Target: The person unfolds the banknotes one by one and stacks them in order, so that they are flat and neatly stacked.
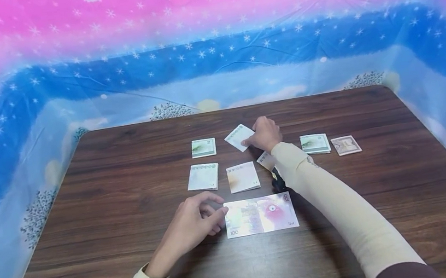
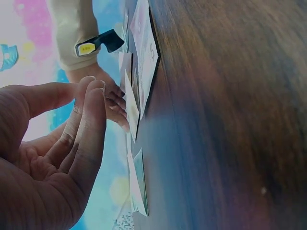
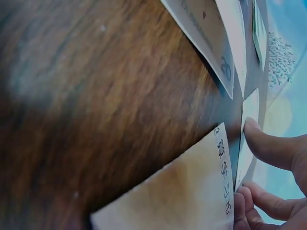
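We are seeing the right hand [image 1: 265,134] pinching 1 pale, folded paper note [image 1: 237,137] at the far middle of the brown wooden table [image 1: 99,186]. Our left hand [image 1: 193,221] is holding nothing, its fingers bending loosely just left of 1 flat, pink paper note [image 1: 260,215] lying nearer.

We read "100" at corners of the pink note [image 1: 261,214]. Along the edge of a tan note [image 3: 180,194] we make out "算学习". A brown note [image 3: 204,36] bears a number whose digits we cannot settle; the yellow label [image 2: 86,48] on a wrist camera [image 2: 112,40] is too small to read.
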Motion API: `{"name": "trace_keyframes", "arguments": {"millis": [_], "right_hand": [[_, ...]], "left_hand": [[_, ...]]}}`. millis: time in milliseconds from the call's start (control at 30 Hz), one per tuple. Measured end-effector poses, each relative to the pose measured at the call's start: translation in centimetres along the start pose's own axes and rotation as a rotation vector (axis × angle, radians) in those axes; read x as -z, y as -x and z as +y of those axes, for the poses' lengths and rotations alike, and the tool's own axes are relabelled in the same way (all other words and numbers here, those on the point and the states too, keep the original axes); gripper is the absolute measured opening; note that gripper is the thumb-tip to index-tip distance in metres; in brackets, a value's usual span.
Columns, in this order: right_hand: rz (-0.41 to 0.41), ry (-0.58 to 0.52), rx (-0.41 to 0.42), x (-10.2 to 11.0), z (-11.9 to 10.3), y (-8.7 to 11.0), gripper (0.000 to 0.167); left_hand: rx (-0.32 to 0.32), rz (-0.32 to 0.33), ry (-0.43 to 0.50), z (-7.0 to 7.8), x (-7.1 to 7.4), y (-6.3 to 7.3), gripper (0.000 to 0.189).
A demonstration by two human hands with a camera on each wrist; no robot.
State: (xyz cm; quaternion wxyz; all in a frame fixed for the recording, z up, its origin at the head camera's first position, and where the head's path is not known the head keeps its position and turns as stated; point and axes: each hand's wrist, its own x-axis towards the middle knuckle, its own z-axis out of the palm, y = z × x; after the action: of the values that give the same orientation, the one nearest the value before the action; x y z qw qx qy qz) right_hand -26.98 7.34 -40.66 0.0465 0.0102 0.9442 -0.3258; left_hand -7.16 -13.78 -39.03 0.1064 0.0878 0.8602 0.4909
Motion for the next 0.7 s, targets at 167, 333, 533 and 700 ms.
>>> {"name": "trace_keyframes", "arguments": {"millis": [167,333,533,700], "right_hand": [[-0.029,-0.013,-0.004,0.20,0.05,0.09,0.042],[-0.055,-0.001,0.001,0.40,-0.01,0.00,0.035],[-0.067,0.000,-0.019,0.54,-0.03,-0.26,0.036],[-0.050,-0.024,-0.024,0.81,0.16,-0.51,0.028]], "left_hand": [[0.010,-0.005,0.000,-0.03,0.02,0.02,0.022],[0.009,-0.005,-0.008,-0.01,-0.01,0.01,0.022],[0.014,-0.006,-0.012,0.08,-0.12,-0.04,0.022],[0.005,-0.001,-0.007,0.12,-0.08,-0.03,0.023]]}}
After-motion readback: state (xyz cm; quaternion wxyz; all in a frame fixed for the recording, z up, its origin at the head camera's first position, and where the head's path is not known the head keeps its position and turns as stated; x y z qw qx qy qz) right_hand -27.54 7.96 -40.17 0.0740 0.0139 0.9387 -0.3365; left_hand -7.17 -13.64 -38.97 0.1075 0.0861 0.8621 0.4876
